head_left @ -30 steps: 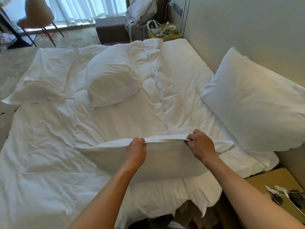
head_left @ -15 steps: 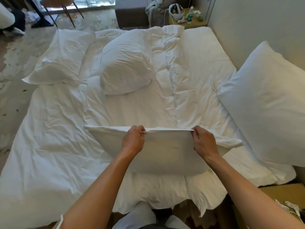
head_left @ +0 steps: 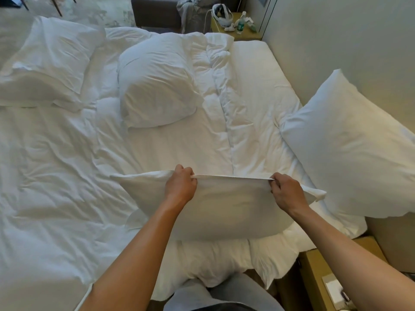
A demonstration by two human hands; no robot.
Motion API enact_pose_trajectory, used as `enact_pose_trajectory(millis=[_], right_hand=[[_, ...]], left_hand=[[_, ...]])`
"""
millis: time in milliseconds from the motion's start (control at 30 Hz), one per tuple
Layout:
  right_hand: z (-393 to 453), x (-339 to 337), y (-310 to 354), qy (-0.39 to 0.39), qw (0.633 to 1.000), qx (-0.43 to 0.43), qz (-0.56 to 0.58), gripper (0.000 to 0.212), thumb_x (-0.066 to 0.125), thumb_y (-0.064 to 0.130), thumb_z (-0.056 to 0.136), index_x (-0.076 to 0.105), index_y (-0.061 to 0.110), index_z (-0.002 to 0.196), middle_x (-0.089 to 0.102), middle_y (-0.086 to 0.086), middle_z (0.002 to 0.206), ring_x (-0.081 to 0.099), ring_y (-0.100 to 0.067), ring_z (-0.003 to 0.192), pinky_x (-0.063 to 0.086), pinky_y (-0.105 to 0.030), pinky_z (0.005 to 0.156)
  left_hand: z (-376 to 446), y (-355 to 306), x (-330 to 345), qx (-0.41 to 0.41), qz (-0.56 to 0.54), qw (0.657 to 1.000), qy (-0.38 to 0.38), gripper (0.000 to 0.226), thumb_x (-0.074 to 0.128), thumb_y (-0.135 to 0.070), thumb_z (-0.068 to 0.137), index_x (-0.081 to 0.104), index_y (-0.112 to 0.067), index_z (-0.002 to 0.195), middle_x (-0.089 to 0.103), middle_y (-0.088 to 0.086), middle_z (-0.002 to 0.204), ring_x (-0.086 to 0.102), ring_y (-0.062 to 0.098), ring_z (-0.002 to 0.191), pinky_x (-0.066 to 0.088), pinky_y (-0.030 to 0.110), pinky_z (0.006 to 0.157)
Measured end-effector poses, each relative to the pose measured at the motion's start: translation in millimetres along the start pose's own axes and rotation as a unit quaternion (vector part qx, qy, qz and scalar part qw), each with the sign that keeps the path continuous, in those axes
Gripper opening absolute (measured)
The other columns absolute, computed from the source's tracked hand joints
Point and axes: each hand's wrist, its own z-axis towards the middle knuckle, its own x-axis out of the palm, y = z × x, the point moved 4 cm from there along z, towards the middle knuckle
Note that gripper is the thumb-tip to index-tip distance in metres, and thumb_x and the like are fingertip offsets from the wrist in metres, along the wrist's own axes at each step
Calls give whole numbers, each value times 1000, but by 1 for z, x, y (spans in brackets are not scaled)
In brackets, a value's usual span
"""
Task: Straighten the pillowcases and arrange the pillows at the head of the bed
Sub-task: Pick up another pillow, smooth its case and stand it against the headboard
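— What do the two hands hold?

— Both hold one pillow (head_left: 226, 209). The left hand (head_left: 180, 185) and the right hand (head_left: 287, 191) each have a grip clamped on its upper edge, fingers curled round the cloth, which is stretched flat between them. The pillow hangs below the grips and touches the bed (head_left: 56, 176).

— And the other pillows?

— Beyond the left grip, a second pillow (head_left: 157, 86) lies on the duvet (head_left: 226, 86). A third pillow (head_left: 49, 61) lies further to the left of it. Right of the right grip, a fourth pillow (head_left: 345, 149) leans on the wall (head_left: 336, 37).
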Motion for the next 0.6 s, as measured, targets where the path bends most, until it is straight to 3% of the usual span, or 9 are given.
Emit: enact_pose_trajectory(millis=[100,167,233,400,600], right_hand=[[-4,3,2,0,1000,14,-13,16,54,24,102,66,15,97,65,-7,94,63,-32,88,50,-41,78],[-5,5,1,-2,999,33,-24,18,59,23,101,68,10,108,63,-10,111,64,-33,97,51,-41,85],[-5,8,2,-7,998,40,-47,19,59,18,100,68,2,105,59,-13,120,64,-35,97,51,-42,88],[1,6,3,-21,997,42,-54,19,54,13,101,68,4,90,64,-14,103,63,-33,88,46,-37,77],[10,2,-7,-19,999,34,-37,28,53,23,102,67,13,81,65,-7,86,61,-30,78,48,-40,71]], left_hand=[[4,12,-8,3,-1,1000,-5,15,54,-22,95,65,-12,99,54,6,108,62,30,89,56,42,81],[6,18,-13,10,-10,1000,-13,16,53,-18,96,67,-12,95,56,7,104,63,30,88,55,41,79],[7,23,-16,18,-12,1000,-12,20,52,-16,97,71,-11,97,58,8,104,64,30,88,55,40,80],[9,33,-19,34,11,999,4,31,47,-26,103,74,-13,97,56,5,103,62,27,86,56,40,79],[11,32,-22,45,14,999,-9,35,50,-32,103,67,-13,79,63,6,87,62,28,83,51,37,72]])
